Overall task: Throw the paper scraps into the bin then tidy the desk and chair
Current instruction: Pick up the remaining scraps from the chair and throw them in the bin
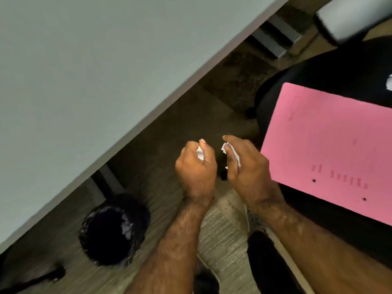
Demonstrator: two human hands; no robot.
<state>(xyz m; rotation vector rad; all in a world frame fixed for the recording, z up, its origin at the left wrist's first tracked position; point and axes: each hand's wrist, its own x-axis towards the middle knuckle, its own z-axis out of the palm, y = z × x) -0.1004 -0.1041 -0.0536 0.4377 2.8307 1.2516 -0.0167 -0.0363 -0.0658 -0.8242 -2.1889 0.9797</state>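
My left hand (196, 168) is closed around a crumpled white paper scrap (199, 154), held over the carpet just off the desk edge. My right hand (247, 166) grips another white paper scrap (233, 154) beside it, close to the chair. The bin (114, 229), black with a dark liner and a bit of white paper inside, stands on the floor to the lower left of both hands, partly under the grey desk (84, 71). A black chair seat (339, 68) at the right carries a pink folder (331, 149).
A small white scrap (389, 82) lies on the chair at the far right edge. A white armrest (352, 15) is at top right. A black chair-base leg (31, 281) lies at lower left. My shoe (255, 219) and dark trouser leg are below the hands.
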